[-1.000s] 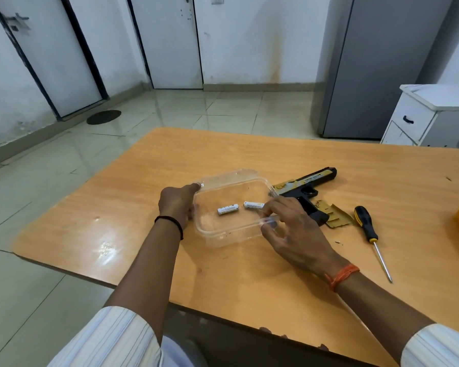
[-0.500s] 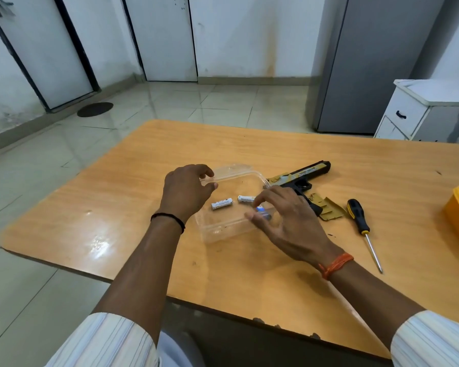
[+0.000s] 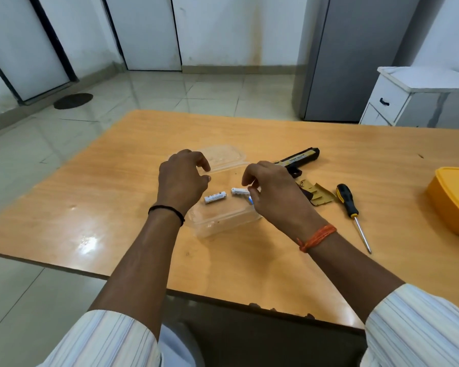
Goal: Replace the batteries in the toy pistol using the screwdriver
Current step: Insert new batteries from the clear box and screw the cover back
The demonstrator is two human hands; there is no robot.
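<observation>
Lifted off tub now: left hand loosely curled, holding nothing. Right hand pinching over batteries; grip unclear. Could fumble one, rolling off table.

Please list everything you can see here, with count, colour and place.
table: one, orange-brown wood, foreground
box: one, clear plastic, open, table centre
batteries: two fully visible, white, in box
pistol: one, black and gold, right of box
cover: one, gold, beside pistol
screwdriver: one, black-yellow handle, right of cover
tub: one, yellow, right edge
cabinet: one, white, behind
left hand: over box
right hand: over box
</observation>
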